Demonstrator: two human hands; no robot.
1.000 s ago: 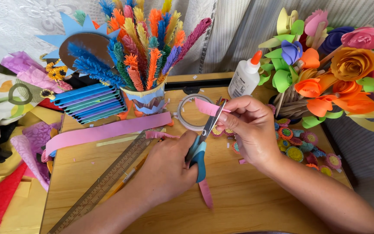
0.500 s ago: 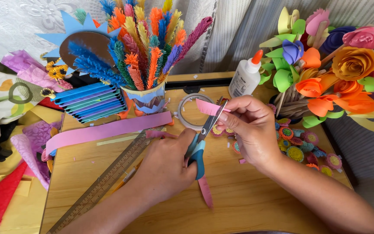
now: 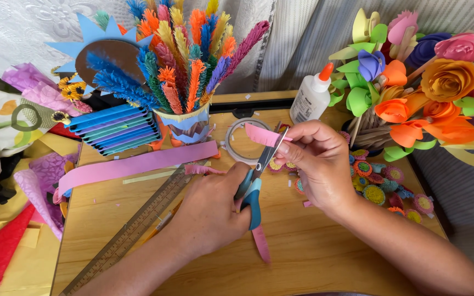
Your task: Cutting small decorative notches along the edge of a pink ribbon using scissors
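My left hand [image 3: 212,211] grips blue-handled scissors [image 3: 254,178] whose blades point up and to the right. Their tips meet a narrow pink paper strip [image 3: 263,135] that my right hand [image 3: 319,164] pinches between thumb and fingers. The strip's lower end [image 3: 261,243] hangs down below the scissor handles onto the wooden table [image 3: 314,252]. Both hands work above the middle of the table.
A long pink paper strip [image 3: 138,164], a wooden ruler [image 3: 133,227] and a tape roll [image 3: 238,143] lie on the table. A cup of fringed paper stems [image 3: 185,71], a glue bottle [image 3: 312,94], a paper-flower bouquet [image 3: 423,82], small rolled flowers [image 3: 382,183] and folded blue paper [image 3: 113,129] surround them.
The scissors have closed slightly on the pink strip near my right fingers. Both hands stay in nearly the same place.
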